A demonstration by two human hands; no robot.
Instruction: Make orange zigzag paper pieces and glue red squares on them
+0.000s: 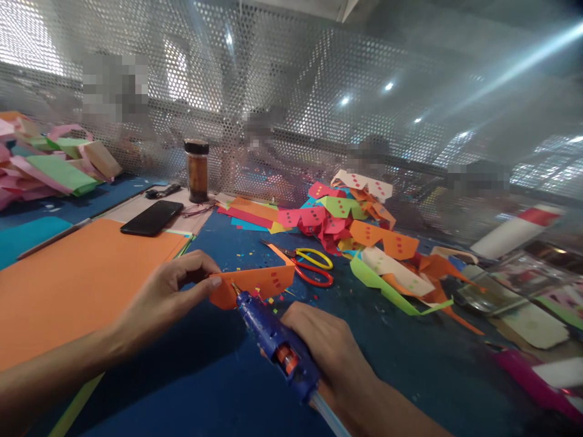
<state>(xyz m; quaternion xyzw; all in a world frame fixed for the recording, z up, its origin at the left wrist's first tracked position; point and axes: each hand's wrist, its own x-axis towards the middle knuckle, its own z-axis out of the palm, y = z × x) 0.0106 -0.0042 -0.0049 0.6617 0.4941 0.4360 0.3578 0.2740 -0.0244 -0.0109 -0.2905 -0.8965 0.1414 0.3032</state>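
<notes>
My left hand (186,285) pinches the left end of an orange paper cutout (259,282) between thumb and fingers, holding it up off the blue table. Small dark red squares mark the cutout's right part, and a narrow strip folds back from that end. In my right hand (328,340) is a blue hot glue gun (277,340), with a clear glue stick coming out of its rear. The gun's nozzle meets or nearly meets the cutout near my left fingers; contact is hard to tell. Scissors (314,267) with yellow and red handles lie just behind.
Coloured paper cutouts (382,240) pile up at the back right. Orange sheets (91,273), a black phone (152,217) and a dark-lidded jar (197,173) are on the left. More folded paper (54,164) is heaped far left. A perforated metal screen (291,91) stands behind.
</notes>
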